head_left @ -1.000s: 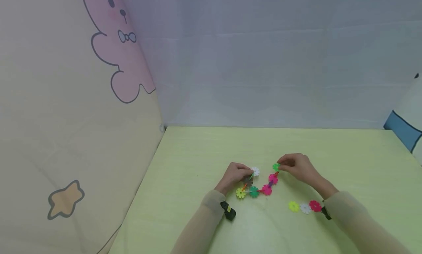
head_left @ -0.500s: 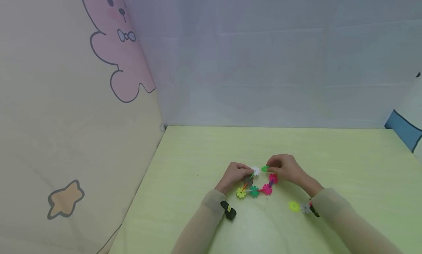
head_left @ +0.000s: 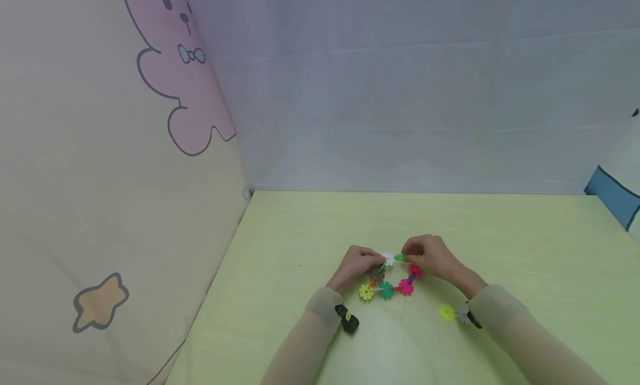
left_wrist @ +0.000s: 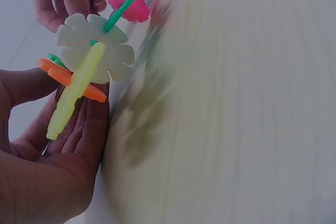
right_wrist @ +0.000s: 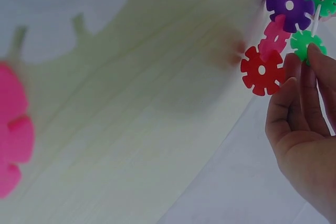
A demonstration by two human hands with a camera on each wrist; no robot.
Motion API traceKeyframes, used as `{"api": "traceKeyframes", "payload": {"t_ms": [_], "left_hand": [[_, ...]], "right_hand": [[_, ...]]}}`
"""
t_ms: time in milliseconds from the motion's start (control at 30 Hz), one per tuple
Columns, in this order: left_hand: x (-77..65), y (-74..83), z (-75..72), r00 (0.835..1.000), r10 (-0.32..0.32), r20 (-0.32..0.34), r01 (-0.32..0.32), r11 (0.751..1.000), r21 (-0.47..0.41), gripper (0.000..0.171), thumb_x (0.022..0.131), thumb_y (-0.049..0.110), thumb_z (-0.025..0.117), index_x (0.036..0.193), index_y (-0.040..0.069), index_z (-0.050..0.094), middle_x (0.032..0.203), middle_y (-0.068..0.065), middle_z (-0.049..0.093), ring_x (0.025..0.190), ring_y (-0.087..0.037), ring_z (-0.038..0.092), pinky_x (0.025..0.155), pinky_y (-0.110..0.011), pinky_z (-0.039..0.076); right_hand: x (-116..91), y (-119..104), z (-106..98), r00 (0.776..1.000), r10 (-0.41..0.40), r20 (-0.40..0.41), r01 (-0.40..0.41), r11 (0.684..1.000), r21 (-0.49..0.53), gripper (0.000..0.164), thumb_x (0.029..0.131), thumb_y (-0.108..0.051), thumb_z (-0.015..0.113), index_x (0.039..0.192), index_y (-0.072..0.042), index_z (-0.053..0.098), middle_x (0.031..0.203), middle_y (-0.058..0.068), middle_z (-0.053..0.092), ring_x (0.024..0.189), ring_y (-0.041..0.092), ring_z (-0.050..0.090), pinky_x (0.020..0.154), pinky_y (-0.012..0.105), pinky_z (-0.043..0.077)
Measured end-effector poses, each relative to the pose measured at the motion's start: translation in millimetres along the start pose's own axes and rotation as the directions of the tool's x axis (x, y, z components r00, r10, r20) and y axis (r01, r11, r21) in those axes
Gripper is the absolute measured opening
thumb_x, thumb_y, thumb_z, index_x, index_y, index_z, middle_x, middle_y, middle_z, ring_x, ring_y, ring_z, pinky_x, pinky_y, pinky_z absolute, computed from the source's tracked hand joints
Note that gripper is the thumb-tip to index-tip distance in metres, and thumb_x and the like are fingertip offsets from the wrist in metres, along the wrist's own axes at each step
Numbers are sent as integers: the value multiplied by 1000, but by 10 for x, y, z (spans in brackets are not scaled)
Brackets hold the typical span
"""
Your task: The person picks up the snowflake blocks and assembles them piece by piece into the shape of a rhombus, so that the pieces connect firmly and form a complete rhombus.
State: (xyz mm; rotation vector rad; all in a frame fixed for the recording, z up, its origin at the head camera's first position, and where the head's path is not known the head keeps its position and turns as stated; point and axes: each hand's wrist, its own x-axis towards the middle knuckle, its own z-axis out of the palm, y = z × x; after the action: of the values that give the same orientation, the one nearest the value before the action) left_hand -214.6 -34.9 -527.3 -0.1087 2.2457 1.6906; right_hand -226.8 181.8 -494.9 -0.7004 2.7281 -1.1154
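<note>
A chain of slotted plastic snowflake discs curves into a near ring on the table. Along its near side lie a yellow disc [head_left: 366,292], a dark green disc [head_left: 386,290] and a pink disc [head_left: 406,287]. My left hand [head_left: 356,265] pinches the white disc [head_left: 388,259] at one end. At the other end, my right hand [head_left: 432,257] pinches a bright green disc [right_wrist: 304,43], its edge against or very near the white one. In the right wrist view, a red disc [right_wrist: 261,72] and a purple disc [right_wrist: 290,6] link up beside my fingers.
Loose on the pale yellow table [head_left: 300,224] are a yellow disc [head_left: 447,313] and a white disc [head_left: 463,315], partly under my right wrist. A pink disc [right_wrist: 10,135] shows at the right wrist view's left edge. Walls stand behind and at left.
My right hand has moved left with the bright green disc, bringing it up to the white one and turning it more edge-on. My left hand has stayed in place.
</note>
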Motion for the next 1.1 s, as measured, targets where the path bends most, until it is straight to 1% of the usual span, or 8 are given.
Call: {"api": "traceKeyframes", "payload": {"t_ms": [167, 400, 667, 900, 1100], "left_hand": [[9, -9, -1, 1000, 2, -5, -2, 1000, 0, 15, 82, 24, 76, 80, 9, 77, 75, 2, 68, 70, -10, 59, 61, -24, 45], [0, -14, -4, 1000, -1, -1, 1, 1000, -16, 15, 82, 23, 76, 80, 8, 77, 76, 2, 69, 71, -11, 59, 62, -25, 45], [-9, -7, -16, 1000, -5, 6, 5, 999, -34, 14, 81, 22, 76, 80, 8, 76, 76, 1, 69, 71, -10, 59, 62, -24, 45], [19, -28, -10, 1000, -6, 2, 6, 999, -32, 13, 81, 21, 77, 80, 8, 76, 76, 1, 69, 73, -11, 60, 65, -25, 46], [26, -38, -8, 1000, 3, 15, -2, 999, -43, 13, 81, 20, 77, 81, 7, 76, 76, 1, 69, 73, -11, 60, 65, -26, 46]], "right_hand": [[-7, -41, 9, 1000, -10, 7, 10, 1000, 1, 9, 81, -4, 75, 86, -10, 70, 80, -5, 65, 72, 12, 59, 65, 29, 50], [3, -70, 22, 998, -56, -4, 56, 998, 5, 8, 80, -4, 76, 84, -9, 71, 78, -5, 66, 70, 11, 61, 63, 29, 51], [25, -71, 38, 999, -42, 3, 42, 999, -25, 8, 81, -4, 75, 83, -11, 72, 78, -6, 67, 69, 9, 61, 63, 28, 51], [34, -55, 54, 998, -61, -27, 60, 997, -47, 9, 81, -3, 75, 80, -12, 73, 75, -6, 67, 66, 8, 60, 61, 28, 50], [35, -41, 58, 995, -98, -30, 96, 994, -49, 9, 81, -3, 75, 79, -11, 72, 75, -6, 67, 66, 8, 60, 60, 28, 50]]}}
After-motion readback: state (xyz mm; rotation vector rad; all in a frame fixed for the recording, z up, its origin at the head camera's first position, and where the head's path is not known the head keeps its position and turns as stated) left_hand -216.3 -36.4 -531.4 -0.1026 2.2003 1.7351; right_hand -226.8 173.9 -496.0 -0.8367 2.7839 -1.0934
